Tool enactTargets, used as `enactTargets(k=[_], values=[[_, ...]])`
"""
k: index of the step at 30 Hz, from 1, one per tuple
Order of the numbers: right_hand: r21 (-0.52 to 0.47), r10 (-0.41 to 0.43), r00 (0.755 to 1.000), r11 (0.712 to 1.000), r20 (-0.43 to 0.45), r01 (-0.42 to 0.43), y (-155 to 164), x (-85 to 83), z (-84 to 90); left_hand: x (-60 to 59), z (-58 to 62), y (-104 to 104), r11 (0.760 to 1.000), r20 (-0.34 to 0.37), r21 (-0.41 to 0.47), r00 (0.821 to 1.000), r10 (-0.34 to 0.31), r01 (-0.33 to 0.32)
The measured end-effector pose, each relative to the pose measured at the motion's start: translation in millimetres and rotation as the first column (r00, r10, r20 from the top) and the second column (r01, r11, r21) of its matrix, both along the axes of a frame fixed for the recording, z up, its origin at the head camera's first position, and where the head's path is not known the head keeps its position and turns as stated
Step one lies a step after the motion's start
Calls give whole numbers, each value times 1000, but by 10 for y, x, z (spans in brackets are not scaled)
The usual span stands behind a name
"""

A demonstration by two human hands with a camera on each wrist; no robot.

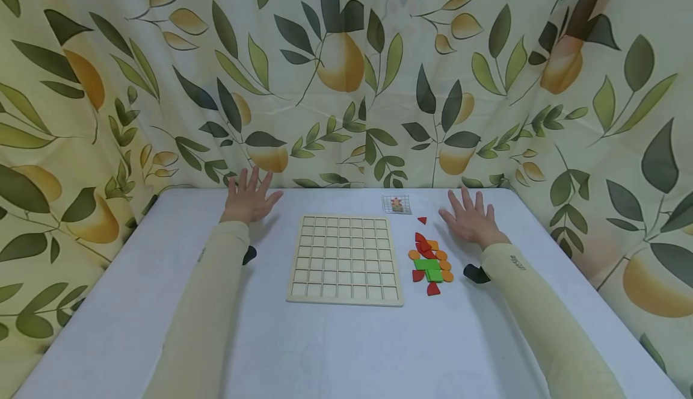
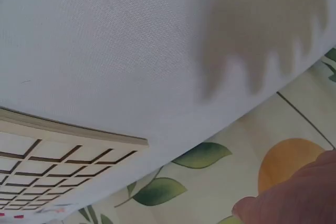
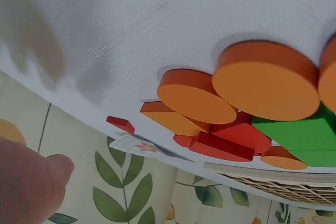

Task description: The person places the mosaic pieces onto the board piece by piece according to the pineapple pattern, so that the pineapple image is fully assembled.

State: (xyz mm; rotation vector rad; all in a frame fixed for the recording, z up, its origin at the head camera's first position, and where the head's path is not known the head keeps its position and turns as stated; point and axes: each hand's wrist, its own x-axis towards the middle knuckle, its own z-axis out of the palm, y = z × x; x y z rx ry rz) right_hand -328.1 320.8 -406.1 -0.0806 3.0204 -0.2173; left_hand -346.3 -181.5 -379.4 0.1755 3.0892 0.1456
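Note:
A pale wooden grid board [image 1: 345, 259] lies flat in the middle of the white table [image 1: 346, 351]; its corner [image 2: 63, 145] shows in the left wrist view. To its right sits a pile of red, orange and green flat wooden shapes [image 1: 430, 263], seen close as orange discs [image 3: 265, 80] and green squares [image 3: 310, 135]. One small red triangle [image 1: 421, 220] lies apart, near a small pattern card [image 1: 397, 204]. My left hand [image 1: 249, 197] hovers open, fingers spread, left of the board. My right hand [image 1: 470, 218] is open too, right of the pile. Neither holds anything.
A leaf-and-pear patterned curtain [image 1: 346, 74] hangs close behind and around the table. Black wrist-camera mounts [image 1: 476, 274] sit under both forearms. The table's front half is bare cloth.

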Motion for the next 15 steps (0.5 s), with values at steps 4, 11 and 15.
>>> enactTargets(k=[4,11,15], values=[[-10,-2,1000,1000,5,2,-11,-14,-16,-26,-34,12,996,19,89,1000,-22,21],[-104,-5,999,995,33,8,-135,-45,29,-24,-78,205,803,92,592,984,-154,70],[-242,-19,997,970,71,36,-271,-34,105,43,-174,282,677,93,735,982,-166,45]])
